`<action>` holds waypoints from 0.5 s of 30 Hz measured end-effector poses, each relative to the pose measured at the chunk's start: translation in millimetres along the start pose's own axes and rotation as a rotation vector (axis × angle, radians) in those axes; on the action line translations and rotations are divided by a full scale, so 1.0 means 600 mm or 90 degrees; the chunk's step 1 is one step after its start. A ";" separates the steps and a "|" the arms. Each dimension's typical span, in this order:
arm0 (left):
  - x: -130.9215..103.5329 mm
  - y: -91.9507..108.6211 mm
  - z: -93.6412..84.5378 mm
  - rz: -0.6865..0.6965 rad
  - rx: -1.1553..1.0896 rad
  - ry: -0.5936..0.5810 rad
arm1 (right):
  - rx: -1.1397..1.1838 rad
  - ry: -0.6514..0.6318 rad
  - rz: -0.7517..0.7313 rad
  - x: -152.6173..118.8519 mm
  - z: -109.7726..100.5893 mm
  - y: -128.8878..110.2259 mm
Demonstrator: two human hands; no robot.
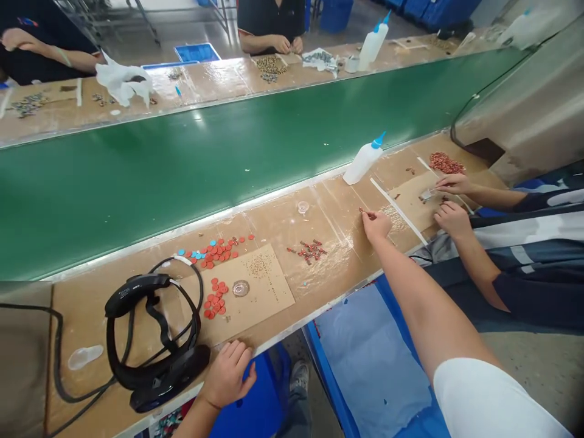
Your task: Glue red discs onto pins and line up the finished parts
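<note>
My right hand [376, 224] is stretched far out over the taped brown worktop [333, 201], fingers pinched on a small reddish part [366, 213]. A cluster of similar red parts [310, 250] lies to its left. My left hand [228, 372] rests on the near edge of the bench, fingers curled, holding nothing, beside a black headset [155, 340]. Red discs [216, 298] and a small clear dish [240, 288] lie on a cardboard sheet [264, 286]. More red and blue discs [214, 248] sit behind it.
A green conveyor belt [205, 152] runs behind the worktop. A white squeeze bottle [364, 159] lies near its edge. A co-worker's hands [451, 201] work at the right beside a pile of red parts [444, 163]. Other people sit across the belt. A blue bin [365, 365] stands below.
</note>
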State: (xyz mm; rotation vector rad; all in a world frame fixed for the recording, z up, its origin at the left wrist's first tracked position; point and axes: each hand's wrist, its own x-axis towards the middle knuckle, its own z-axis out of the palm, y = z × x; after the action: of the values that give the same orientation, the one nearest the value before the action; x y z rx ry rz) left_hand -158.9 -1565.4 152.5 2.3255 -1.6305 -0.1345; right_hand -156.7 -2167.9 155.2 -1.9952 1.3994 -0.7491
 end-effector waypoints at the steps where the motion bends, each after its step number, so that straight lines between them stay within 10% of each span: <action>1: 0.001 0.000 -0.001 0.001 0.004 -0.004 | -0.010 0.004 -0.003 -0.001 0.001 0.000; 9: 0.005 0.004 -0.009 0.004 0.001 -0.025 | 0.008 0.033 0.001 -0.054 -0.008 0.017; 15: 0.010 0.010 -0.027 -0.057 -0.074 -0.053 | 0.116 -0.069 -0.034 -0.289 -0.066 -0.007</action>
State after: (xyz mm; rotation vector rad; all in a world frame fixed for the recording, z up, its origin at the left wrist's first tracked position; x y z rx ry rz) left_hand -158.3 -1570.1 170.5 2.3336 -1.5128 -0.3398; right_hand -233.7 -2007.7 165.0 -1.9077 1.1768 -0.7516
